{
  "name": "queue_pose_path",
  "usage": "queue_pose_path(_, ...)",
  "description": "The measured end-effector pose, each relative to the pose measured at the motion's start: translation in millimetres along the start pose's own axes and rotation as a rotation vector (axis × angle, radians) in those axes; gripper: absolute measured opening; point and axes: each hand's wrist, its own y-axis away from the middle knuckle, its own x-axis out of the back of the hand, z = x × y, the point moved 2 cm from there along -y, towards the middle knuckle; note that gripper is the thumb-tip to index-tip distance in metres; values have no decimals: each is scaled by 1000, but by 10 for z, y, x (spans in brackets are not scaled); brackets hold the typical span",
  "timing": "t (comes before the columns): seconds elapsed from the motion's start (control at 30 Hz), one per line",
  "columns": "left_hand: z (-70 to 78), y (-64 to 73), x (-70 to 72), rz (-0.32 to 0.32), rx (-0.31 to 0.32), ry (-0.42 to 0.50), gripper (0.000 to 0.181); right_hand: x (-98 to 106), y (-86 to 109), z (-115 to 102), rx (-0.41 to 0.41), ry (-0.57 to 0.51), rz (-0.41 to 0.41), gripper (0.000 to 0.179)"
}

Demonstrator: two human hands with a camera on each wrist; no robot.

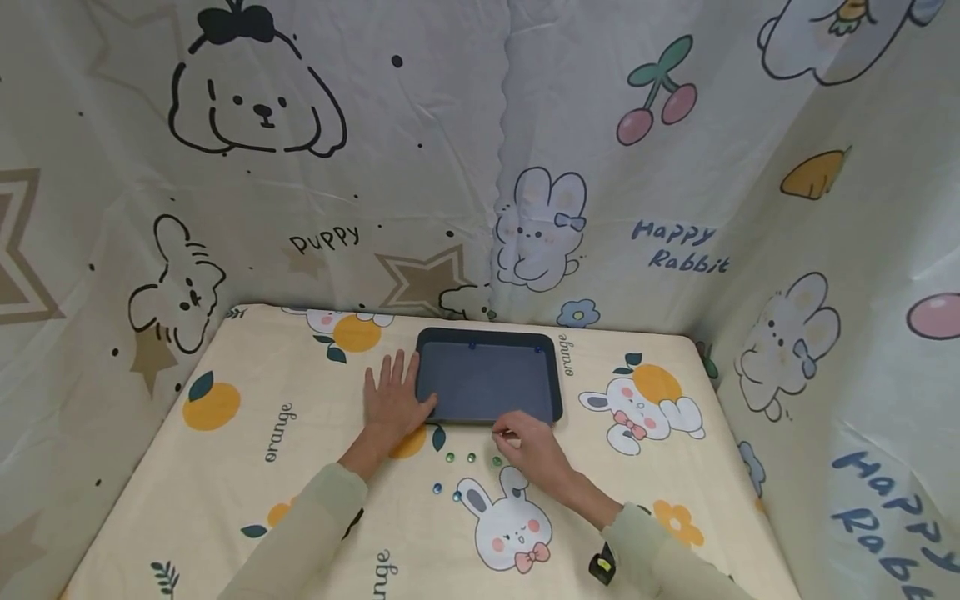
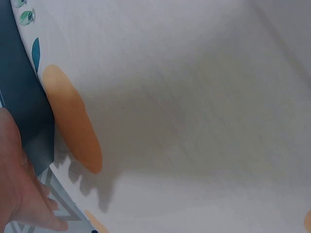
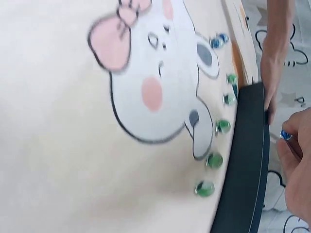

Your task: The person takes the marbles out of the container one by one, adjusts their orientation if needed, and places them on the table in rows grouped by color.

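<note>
A dark blue-grey rectangular tray [image 1: 489, 419] lies on the patterned cloth. My left hand [image 1: 392, 398] rests beside its left side, fingers spread and straight, thumb at the tray's edge. Over the near rim, my right hand [image 1: 531, 450] pinches a blue glass marble [image 3: 285, 135] between thumb and fingertip. Inside the tray, two small dark blue marbles [image 1: 472, 345] sit along the far wall. On the cloth in front of the tray lie several green marbles [image 3: 214, 160] in a row, partly hidden by my right hand in the head view, and two blue marbles [image 1: 437, 488].
The cream cloth [image 1: 315, 500] with rabbit and orange prints covers the table. Printed curtains [image 1: 420, 192] hang behind it and along both sides. A small black item [image 1: 602, 565] shows by the right sleeve.
</note>
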Motion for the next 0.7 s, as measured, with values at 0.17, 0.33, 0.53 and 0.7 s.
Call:
queue_pose_path(0.17,-14,-1,-7,3,-4,-11,90,-90,177,-165,-60,-65,-84,13)
queue_pose_path(0.33,-17,-3,1,8,-3,-15,91,-146,337,-287,-90,-91,-127,13)
queue_pose_path(0.53,-11,2,-6,20,-7,-9,91,-201,467,-308,-149,-45,-164,9)
queue_pose_path(0.7,-2,12,9,12,-7,0,90,-226,555,-285,-170,-31,-187,10)
